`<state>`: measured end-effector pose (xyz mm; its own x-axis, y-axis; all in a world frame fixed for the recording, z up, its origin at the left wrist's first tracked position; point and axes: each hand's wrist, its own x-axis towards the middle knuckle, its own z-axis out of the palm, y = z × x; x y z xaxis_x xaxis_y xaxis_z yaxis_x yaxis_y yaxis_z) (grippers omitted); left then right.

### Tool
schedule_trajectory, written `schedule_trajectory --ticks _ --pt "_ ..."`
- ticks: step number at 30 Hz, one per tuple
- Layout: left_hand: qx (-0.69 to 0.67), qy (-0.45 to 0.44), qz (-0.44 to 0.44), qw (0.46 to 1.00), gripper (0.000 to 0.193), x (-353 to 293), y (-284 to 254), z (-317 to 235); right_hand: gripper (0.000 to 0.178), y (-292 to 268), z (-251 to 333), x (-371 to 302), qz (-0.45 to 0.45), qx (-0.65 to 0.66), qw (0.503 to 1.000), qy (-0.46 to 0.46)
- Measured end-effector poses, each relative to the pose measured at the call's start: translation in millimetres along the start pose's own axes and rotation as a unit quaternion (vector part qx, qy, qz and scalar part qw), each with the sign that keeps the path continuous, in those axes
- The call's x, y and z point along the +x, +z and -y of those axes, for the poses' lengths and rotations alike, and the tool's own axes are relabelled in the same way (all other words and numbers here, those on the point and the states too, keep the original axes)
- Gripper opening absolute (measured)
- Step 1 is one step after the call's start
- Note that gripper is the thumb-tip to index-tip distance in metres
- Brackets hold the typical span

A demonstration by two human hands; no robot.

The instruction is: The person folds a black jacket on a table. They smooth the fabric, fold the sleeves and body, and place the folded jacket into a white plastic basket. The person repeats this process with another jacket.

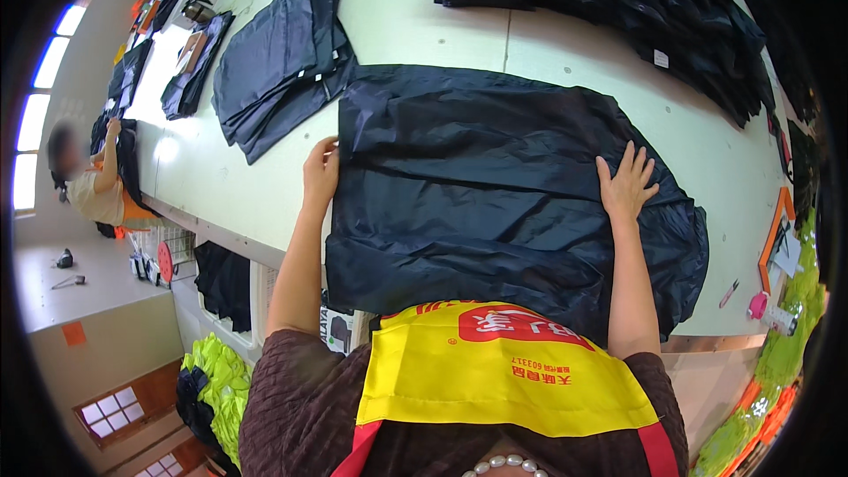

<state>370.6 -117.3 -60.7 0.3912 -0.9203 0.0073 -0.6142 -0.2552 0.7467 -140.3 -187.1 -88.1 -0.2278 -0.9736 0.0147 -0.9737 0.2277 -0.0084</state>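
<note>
A dark navy garment [468, 177] of thin, slightly shiny fabric lies spread on the pale table in front of me, creased lengthwise and bunched at its right end. My left hand [321, 168] is at its straight left edge, fingers curled together against the fabric; the fingertips are partly hidden. On the right part of the cloth my right hand [627, 184] rests flat, palm down, with its fingers spread. The garment's near edge hangs close to my yellow apron [503, 380].
A folded dark stack [283, 62] lies beyond my left hand, and a larger dark pile [601, 0] is at the far right. An orange-edged tray [777, 238], a pen [729, 293] and a bottle [777, 316] sit near the right edge. Another person [97, 168] works at far left.
</note>
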Motion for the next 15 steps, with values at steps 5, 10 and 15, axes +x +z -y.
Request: schedule_trajectory --ticks 5,10,15 --pt "0.026 0.111 0.048 0.992 0.079 19 -5 -30 0.076 3 -2 0 -0.013 -0.011 1.0 -0.002" --pt "-0.158 0.08 0.296 0.939 0.12 52 -13 -75 0.075 7 -3 0 -0.028 -0.011 0.999 -0.01" --pt "-0.483 -0.172 0.347 0.785 0.053 86 -9 -36 0.076 5 -1 2 -0.031 -0.003 0.999 -0.013"
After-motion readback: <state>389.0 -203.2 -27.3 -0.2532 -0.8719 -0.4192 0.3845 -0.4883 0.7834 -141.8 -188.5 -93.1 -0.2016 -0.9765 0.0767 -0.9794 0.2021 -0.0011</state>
